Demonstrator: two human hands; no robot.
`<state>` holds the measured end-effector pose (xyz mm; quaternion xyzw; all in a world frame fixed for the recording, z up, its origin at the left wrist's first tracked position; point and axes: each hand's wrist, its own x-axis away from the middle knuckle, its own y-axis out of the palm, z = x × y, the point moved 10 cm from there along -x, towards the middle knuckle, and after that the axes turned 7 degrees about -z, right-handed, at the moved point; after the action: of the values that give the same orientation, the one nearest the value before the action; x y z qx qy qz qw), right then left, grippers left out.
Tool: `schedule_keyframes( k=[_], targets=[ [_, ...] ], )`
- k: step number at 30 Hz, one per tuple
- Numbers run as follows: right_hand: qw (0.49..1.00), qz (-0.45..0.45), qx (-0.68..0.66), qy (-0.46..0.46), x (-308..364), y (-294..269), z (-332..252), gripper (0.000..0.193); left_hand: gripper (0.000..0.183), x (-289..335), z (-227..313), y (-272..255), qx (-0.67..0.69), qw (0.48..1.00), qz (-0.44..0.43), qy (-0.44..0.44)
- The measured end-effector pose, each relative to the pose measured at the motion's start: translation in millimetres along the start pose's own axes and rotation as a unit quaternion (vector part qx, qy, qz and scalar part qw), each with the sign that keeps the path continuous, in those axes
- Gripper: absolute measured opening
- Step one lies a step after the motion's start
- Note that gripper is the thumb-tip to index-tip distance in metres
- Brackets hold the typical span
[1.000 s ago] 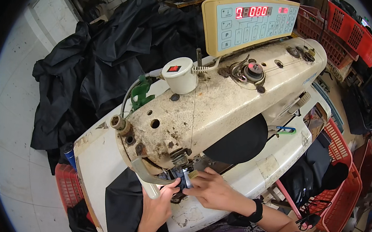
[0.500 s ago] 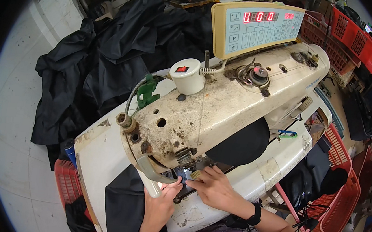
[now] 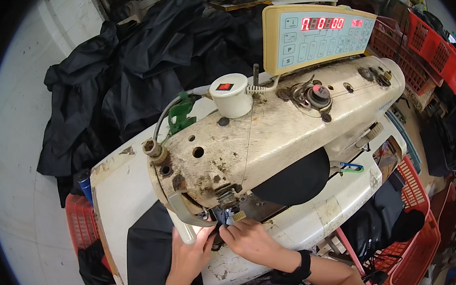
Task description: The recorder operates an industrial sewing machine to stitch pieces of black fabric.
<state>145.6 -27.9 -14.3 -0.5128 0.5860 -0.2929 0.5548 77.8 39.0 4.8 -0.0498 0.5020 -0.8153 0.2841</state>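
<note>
A worn off-white sewing machine (image 3: 261, 134) fills the middle, its needle and presser-foot area (image 3: 227, 212) low in front. Just left of the foot, my left hand (image 3: 190, 256) presses its fingers together at the edge of a black fabric piece (image 3: 149, 239); the machine's lever hides some fingertips. On the foot's right side, my right hand (image 3: 252, 242) has curled fingers close to a small brass-coloured knob (image 3: 239, 216). What those fingertips hold is too small and hidden to tell. Behind them, a black rounded piece (image 3: 301, 179) lies under the machine arm.
A large heap of black fabric (image 3: 136, 75) lies beyond the machine. The control panel (image 3: 318, 39) stands on top. Green-and-blue thread snips (image 3: 350, 167) lie at the right. Red plastic baskets (image 3: 414, 251) flank the white table (image 3: 121, 187), one holding black pieces.
My right hand has shifted slightly left and down, its fingers now more curled. My left hand has drawn back a little toward me. The panel's lit display has changed.
</note>
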Motion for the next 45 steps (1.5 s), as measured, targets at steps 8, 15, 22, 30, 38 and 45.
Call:
schedule_keyframes(
  k=[8, 15, 22, 30, 38, 45],
  targets=[
    [0.999, 0.05, 0.009, -0.02, 3, -8, -4, 0.031, 0.041, -15, -14, 2, -0.136, 0.987, -0.03, 0.086],
    [0.998, 0.065, 0.008, -0.02, 3, -12, -4, 0.032, 0.062, -4, -45, 31, -0.106, 0.991, -0.057, 0.061],
    [0.998, 0.058, 0.009, -0.006, 5, -7, -3, 0.029, 0.059, -7, -34, 27, -0.035, 0.996, -0.048, 0.069],
    [0.999, 0.017, 0.004, -0.028, 2, 0, -6, 0.028, 0.046, -19, -14, 23, -0.078, 0.991, -0.072, 0.078],
    [0.999, 0.036, -0.004, -0.004, 2, 0, -1, 0.028, 0.046, -17, -17, 24, -0.067, 0.993, -0.064, 0.067],
    [0.992, 0.105, -0.035, 0.063, 8, -5, 19, 0.028, 0.045, -17, -2, 21, -0.07, 0.994, 0.03, 0.082]
  ],
)
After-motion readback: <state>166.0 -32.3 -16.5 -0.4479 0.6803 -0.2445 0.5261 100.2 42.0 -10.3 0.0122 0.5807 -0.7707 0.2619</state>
